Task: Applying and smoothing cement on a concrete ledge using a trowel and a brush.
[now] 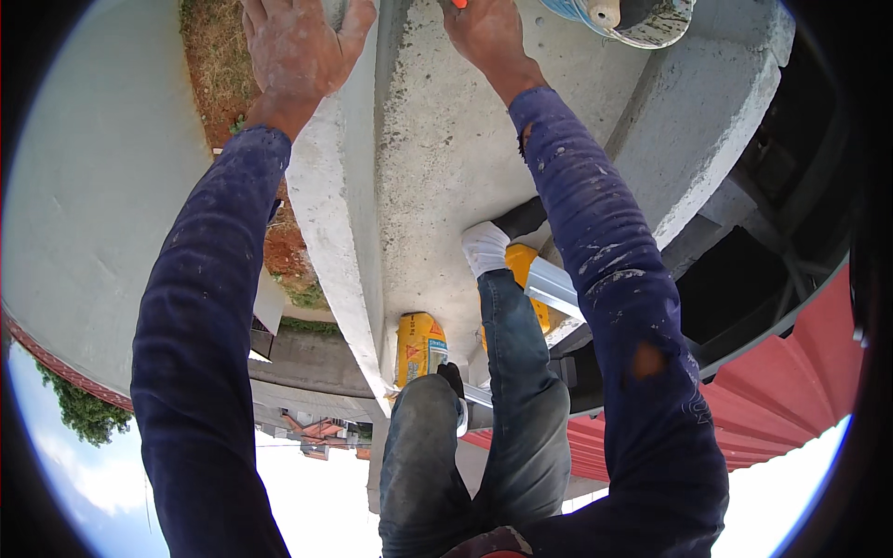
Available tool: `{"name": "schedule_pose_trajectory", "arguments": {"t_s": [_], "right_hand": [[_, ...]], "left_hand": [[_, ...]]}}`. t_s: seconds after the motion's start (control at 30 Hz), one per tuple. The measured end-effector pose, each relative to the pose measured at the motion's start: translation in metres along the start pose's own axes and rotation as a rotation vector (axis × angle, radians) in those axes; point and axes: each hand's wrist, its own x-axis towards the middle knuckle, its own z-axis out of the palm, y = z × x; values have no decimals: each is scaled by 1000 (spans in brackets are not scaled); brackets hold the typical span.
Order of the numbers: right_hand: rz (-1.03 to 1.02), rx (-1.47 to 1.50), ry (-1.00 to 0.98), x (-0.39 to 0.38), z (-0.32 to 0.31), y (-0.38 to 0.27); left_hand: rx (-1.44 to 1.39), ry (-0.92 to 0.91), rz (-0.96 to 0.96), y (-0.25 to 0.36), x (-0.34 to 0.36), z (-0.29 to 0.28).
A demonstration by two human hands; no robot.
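Note:
My left hand [302, 51], dusted with pale powder, lies with fingers and thumb spread at the top of a narrow grey concrete wall [326, 186]. Its fingertips run out of view. My right hand [493, 42] is closed around something of which only a bright orange end [459, 3] shows at the upper edge; its kind is hidden. Below that hand stretches a rough concrete ledge [446, 167]. To its right stands a paint-smeared bucket [662, 35], partly cut off, with a round beige end [604, 12] of some object at its rim.
A yellow printed bag [419, 344] lies on the ledge by my legs, and another yellow bag [523, 265] sits beside a silver metal piece [555, 286]. A raised concrete edge [716, 121] borders the right. Red roofing [781, 391] lies beyond; the ground drops far below on the left.

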Motion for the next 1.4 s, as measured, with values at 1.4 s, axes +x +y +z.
{"name": "schedule_pose_trajectory", "arguments": {"t_s": [1.4], "right_hand": [[-312, 44, 65, -7, -42, 0]], "left_hand": [[11, -4, -91, -4, -4, 2]]}}
